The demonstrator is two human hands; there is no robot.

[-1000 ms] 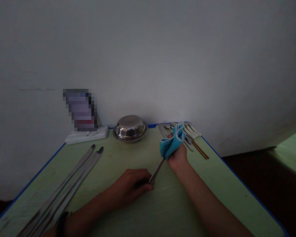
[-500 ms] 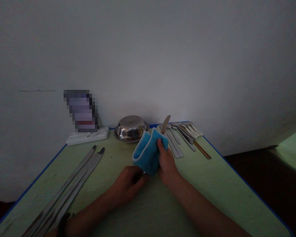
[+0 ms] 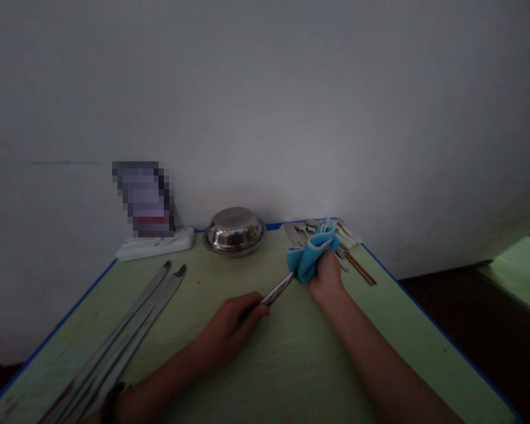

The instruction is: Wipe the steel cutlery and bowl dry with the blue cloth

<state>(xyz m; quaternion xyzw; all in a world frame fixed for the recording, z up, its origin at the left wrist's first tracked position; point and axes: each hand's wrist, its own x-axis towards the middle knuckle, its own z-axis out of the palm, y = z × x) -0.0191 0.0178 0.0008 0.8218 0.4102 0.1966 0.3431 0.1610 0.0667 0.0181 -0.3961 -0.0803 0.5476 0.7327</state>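
My left hand [image 3: 232, 324] is closed on the handle end of a table knife [image 3: 278, 290], which slants up to the right above the table. Around its far part my right hand [image 3: 327, 277] grips a folded blue cloth [image 3: 311, 252] with a pale edge, and the cloth hides the blade. Behind the cloth lies a row of metal cutlery [image 3: 294, 234], partly covered by the cloth and hand. A pair of brown chopsticks [image 3: 361, 269] lies just right of my right hand.
A shiny metal bowl [image 3: 235, 228] sits upside down near the wall. Long metal strips [image 3: 128, 330] lie at left. A blurred-out upright panel [image 3: 145, 197] stands on a white folded item [image 3: 154, 245]. The green table [image 3: 247, 377] has blue edges.
My right hand has slid the blue cloth up and right along the knife, baring part of the handle and covering the blade tip. My left hand has barely moved.
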